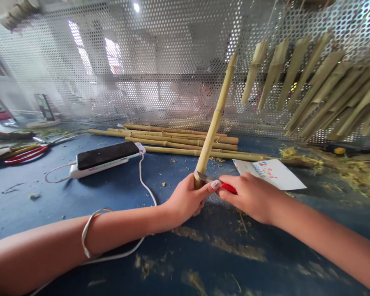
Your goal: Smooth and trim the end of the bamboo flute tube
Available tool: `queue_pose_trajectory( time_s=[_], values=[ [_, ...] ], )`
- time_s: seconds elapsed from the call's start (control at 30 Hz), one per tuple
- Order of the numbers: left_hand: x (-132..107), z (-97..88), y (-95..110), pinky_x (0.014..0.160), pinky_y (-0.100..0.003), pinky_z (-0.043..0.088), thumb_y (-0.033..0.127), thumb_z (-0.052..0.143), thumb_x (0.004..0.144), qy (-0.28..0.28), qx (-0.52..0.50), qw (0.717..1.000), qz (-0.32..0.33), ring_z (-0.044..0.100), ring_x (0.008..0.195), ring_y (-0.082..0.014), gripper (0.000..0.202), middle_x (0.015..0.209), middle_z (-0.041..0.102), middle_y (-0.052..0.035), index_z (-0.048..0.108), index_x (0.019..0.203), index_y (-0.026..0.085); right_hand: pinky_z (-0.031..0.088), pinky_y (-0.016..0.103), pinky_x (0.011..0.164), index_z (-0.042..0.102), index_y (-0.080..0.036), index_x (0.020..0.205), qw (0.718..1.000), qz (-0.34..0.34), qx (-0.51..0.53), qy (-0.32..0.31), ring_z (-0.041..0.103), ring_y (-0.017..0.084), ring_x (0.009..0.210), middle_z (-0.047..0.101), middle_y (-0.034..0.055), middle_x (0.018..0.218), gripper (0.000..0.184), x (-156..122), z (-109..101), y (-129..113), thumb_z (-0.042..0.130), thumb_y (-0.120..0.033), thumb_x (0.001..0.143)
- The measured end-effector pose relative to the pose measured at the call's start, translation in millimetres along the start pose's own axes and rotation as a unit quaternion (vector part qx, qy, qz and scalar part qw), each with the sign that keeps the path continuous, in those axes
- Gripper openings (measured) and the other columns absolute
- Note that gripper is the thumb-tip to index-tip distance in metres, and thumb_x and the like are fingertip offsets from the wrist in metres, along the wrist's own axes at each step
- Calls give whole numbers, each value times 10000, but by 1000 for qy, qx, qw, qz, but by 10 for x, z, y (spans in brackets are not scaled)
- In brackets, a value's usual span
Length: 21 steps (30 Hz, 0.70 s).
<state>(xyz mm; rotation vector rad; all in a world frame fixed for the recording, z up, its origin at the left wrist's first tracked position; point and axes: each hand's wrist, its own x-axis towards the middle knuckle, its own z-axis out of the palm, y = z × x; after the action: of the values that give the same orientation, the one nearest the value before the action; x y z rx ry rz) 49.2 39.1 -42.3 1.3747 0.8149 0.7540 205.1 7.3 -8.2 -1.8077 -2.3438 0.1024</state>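
My left hand [188,199] is closed around the lower end of a tilted bamboo pole [214,127], which rises up and to the right. My right hand [249,197] grips a red-handled knife [229,188], and its small metal blade [202,177] touches the pole near my left fingers. The blade's edge is partly hidden by my left hand. A loop of white cord [89,230] lies around my left forearm.
Several bamboo poles [179,140] lie behind my hands on a blue worktable [33,218] strewn with shavings. A phone on a power bank [106,156], a white card [273,174] and red-handled scissors [26,154] lie nearby. Split bamboo pieces [320,86] lean against a perforated metal screen [172,49].
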Motion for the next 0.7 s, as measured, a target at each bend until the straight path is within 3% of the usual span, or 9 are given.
queue_pose_trajectory(
  time_s=[0.1,0.27,0.37,0.57,0.7],
  values=[
    [-5,6,6,276,-132,236,518,585,664,4,-20,1000,-22,259,327,-28,397,413,284,120,335,718,215,228,251,434,506,-234,687,1000,9,-13,-6,491,151,501,548,9,555,306,-2,-20,-27,308,-429,816],
    [-5,14,17,267,-124,205,502,536,712,33,-36,998,-41,236,308,-21,352,417,262,118,334,695,215,184,278,449,524,-235,736,991,21,-120,53,542,210,540,583,51,568,317,-13,28,-94,298,-441,816],
    [-6,17,17,254,-131,199,540,496,721,37,-32,997,-53,226,297,-24,373,415,260,114,315,676,217,191,283,453,530,-236,758,990,28,-123,69,549,215,542,594,58,580,336,-13,52,-88,276,-444,828],
    [-7,6,15,257,-139,221,552,553,672,-13,-12,1000,-20,230,314,-33,400,417,247,118,329,706,222,255,263,455,522,-244,723,999,-7,-47,10,535,188,565,588,32,613,350,-2,-5,23,283,-481,821],
    [-11,-10,26,263,-144,240,538,604,633,-23,-2,999,-26,255,309,-36,428,398,282,122,325,708,223,256,261,460,516,-238,719,999,-18,-50,6,543,188,583,601,34,627,319,-4,-15,17,303,-454,820]
  ],
)
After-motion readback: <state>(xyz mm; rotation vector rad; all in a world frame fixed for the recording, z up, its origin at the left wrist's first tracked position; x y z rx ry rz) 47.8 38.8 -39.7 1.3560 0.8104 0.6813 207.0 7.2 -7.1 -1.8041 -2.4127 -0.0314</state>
